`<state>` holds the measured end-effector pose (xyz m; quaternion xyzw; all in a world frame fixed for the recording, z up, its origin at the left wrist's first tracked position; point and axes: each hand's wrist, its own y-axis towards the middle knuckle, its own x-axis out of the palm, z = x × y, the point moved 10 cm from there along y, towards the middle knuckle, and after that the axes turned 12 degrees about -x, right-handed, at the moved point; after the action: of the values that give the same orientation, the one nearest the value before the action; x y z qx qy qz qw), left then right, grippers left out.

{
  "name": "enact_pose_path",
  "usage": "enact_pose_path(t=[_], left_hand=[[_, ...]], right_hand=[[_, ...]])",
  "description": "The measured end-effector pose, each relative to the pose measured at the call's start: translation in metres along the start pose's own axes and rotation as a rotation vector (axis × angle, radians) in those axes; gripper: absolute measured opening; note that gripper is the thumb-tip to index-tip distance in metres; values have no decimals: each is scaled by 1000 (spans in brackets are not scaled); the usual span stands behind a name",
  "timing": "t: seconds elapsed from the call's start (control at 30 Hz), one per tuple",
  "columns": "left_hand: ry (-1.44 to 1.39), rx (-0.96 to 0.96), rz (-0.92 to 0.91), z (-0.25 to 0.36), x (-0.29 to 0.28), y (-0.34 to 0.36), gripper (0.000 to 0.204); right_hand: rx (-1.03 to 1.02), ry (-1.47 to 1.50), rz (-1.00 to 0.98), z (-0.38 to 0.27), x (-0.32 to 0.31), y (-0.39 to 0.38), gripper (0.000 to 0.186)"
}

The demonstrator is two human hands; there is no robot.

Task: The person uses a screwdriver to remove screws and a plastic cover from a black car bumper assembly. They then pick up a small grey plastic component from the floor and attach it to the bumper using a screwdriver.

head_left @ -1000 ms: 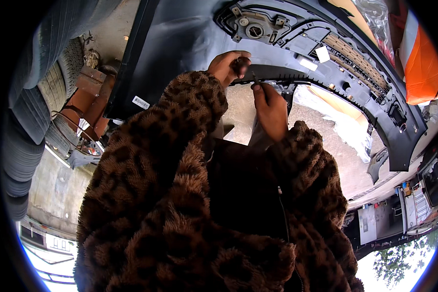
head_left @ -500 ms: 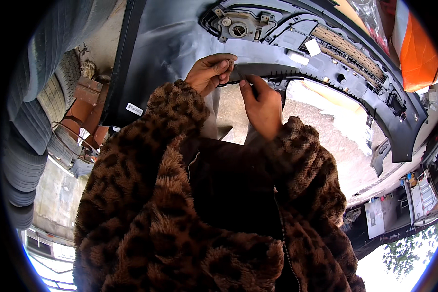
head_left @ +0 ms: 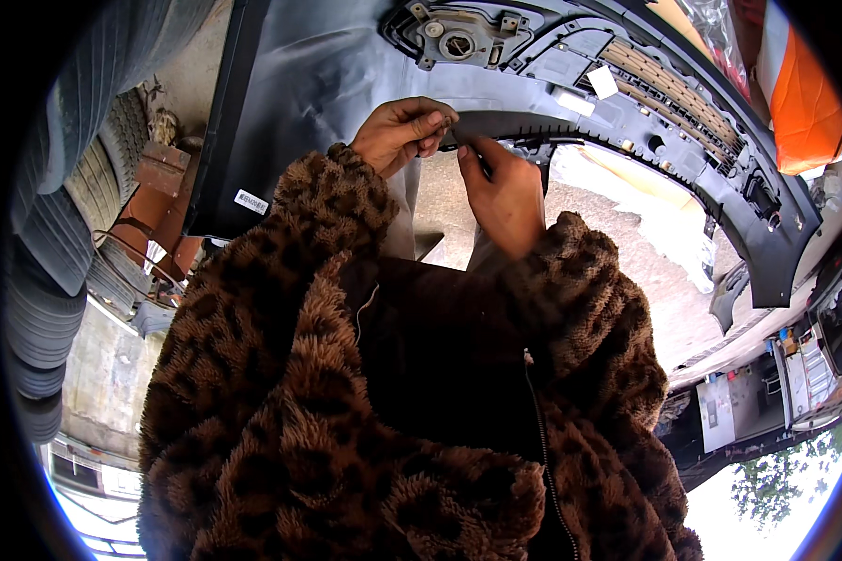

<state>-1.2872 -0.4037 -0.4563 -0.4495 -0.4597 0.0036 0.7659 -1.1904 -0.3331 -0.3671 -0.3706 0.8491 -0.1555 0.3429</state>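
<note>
My left hand (head_left: 402, 136) is closed in a pinch, thumb against forefinger, over the near edge of a dark car bumper (head_left: 524, 89). What it pinches is too small to make out. Just to its right, my right hand (head_left: 505, 194) is closed as well, thumb and forefinger pointing toward the left fingertips. A thin dark piece shows at its fingers, its kind unclear. The two hands are close together but apart. The bumper's inner side faces me, with a round lamp housing (head_left: 458, 44) and a tan grille strip (head_left: 678, 89).
Stacked tyres (head_left: 42, 299) stand along the left, beside a rusty brown metal piece (head_left: 164, 173). A dark flat panel (head_left: 295, 103) stands beyond my left arm. White sheeting (head_left: 636, 201) lies on the ground under the bumper. An orange bag (head_left: 805, 103) sits at the far right.
My right fingers have moved slightly up and left, closer to the left fingertips. My left hand has risen a little. The view has shifted slightly.
</note>
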Motion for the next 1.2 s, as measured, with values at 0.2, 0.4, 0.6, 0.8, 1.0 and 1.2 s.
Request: enact_pose_path(t=[0.2, 0.4, 0.6, 0.8, 1.0, 1.2], left_hand=[[166, -129, 17, -3, -4, -3, 24], [-93, -102, 64, 21, -14, 1, 24], [-364, 4, 175, 57, -47, 33, 22], [-261, 61, 445, 68, -97, 52, 33], [52, 177, 716, 93, -118, 61, 26], [401, 234, 838, 110, -127, 64, 26]], right_hand=[[-184, -378, -192, -19, 10, -1, 17], [-27, 115, 30, -27, 7, 28, 23], [-59, 1, 73, -52, 21, 87, 33], [-128, -256, 29, -40, 51, 140, 29], [-106, -403, -60, -31, 64, 177, 20], [-87, -461, -92, -27, 68, 196, 25]])
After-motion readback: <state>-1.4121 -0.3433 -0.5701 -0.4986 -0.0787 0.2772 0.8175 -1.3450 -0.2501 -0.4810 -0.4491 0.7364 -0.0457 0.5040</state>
